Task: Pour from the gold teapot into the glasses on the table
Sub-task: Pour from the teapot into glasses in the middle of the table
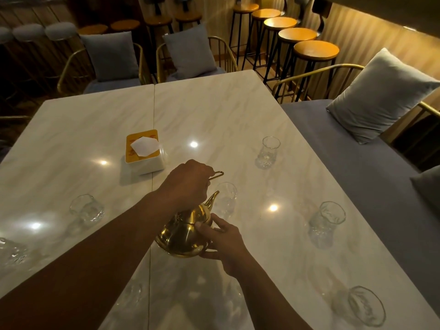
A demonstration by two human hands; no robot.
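Note:
The gold teapot [183, 236] is held over the middle of the marble table [238, 110], tilted, with its spout pointing at a clear glass [226, 198] just beyond it. My left hand [188, 184] grips the thin gold handle loop above the pot. My right hand [221, 241] holds the pot's right side, thumb on the body and fingers curled beneath. More clear glasses stand at the left [87, 208], far right [267, 152], right [326, 222], near right [366, 306] and left edge [12, 253]. I cannot see any liquid flowing.
A white and yellow tissue box [145, 151] sits behind the teapot. Chairs with grey cushions [112, 55] line the far side, a grey bench with a pillow [381, 96] runs along the right, and bar stools [316, 50] stand behind.

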